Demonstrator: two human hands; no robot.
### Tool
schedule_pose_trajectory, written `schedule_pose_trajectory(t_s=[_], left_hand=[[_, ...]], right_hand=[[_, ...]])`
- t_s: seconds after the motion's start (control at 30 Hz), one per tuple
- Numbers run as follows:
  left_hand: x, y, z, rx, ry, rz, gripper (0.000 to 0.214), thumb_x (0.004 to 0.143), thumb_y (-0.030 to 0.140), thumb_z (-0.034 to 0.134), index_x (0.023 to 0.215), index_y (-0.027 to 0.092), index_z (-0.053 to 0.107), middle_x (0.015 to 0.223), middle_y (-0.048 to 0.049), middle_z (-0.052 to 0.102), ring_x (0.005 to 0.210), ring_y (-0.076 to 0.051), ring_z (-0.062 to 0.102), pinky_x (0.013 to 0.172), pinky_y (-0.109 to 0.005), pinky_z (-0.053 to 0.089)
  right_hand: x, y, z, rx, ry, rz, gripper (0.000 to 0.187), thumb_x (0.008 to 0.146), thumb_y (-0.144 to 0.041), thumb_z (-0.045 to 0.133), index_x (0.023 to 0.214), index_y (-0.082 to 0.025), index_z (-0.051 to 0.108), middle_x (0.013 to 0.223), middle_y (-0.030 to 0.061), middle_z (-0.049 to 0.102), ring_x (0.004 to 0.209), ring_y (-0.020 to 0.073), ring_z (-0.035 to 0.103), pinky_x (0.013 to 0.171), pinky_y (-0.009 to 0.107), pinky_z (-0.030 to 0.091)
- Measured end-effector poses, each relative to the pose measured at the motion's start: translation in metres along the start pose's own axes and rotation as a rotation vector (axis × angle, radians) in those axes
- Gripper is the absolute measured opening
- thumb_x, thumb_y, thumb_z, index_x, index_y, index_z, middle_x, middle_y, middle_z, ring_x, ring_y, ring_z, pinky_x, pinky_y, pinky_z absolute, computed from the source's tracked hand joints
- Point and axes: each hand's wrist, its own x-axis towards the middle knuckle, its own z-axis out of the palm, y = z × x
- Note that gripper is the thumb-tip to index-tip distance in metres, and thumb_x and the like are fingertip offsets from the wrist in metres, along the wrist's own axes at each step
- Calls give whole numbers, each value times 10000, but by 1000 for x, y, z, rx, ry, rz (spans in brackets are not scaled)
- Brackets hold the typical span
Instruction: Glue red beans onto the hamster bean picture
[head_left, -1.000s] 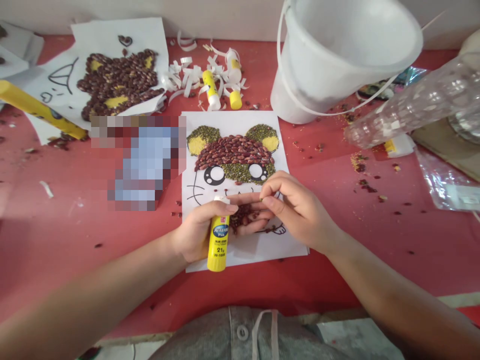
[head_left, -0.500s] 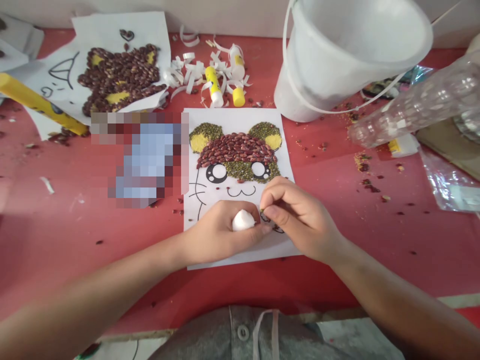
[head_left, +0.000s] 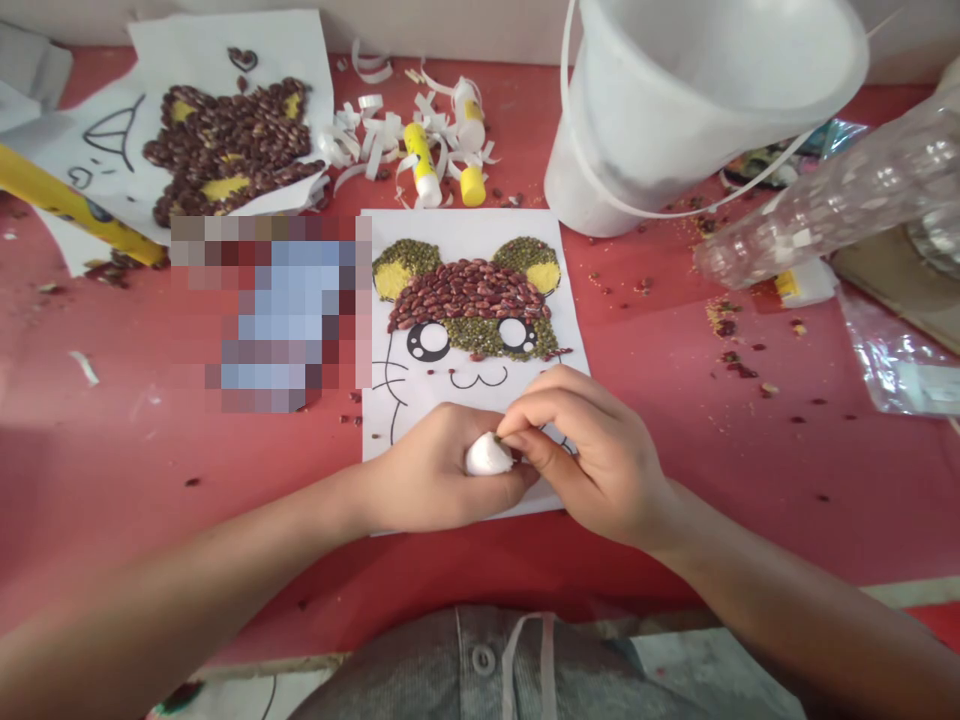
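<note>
My left hand is wrapped round a glue stick; only its white rounded tip shows above the fist. My right hand pinches a small green mung bean between thumb and forefinger, right at the glue's tip. Both hands are over the lower part of a white sheet with a drawn animal head. Red beans cover the forehead. Green mung beans fill the area between the eyes and much of the ears, whose inner parts are yellow. My hands hide the drawing's lower part.
A white bucket stands at the back right beside a clear plastic bottle. Glue sticks and paper strips lie at the back. A second bean picture is at the back left, near a blurred-out patch.
My right hand has moved left, bringing the pinched mung bean to the tip of the glue stick. My left hand keeps its hold. The whole view has shifted slightly.
</note>
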Motion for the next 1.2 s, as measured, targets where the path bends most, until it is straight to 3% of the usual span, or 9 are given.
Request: schedule_pose_trajectory(t_s=[0.57,1.2], left_hand=[[0,-3,-2,-4,-41,7,169,701,87,492,580,165,405,539,69,355,487,-39,296,413,-176,236],[1,4,-5,-48,-6,-68,144,745,199,523,624,159,456,570,54,402,508,-49,319,433,-180,270]], right_hand=[[-2,1,-1,14,-25,-66,115,891,-106,461,843,-192,520,755,20,531,658,106,496,570,244,433],[1,4,-2,233,-54,157,129,900,-165,471,780,-190,512,729,-4,510,668,104,490,593,241,423]])
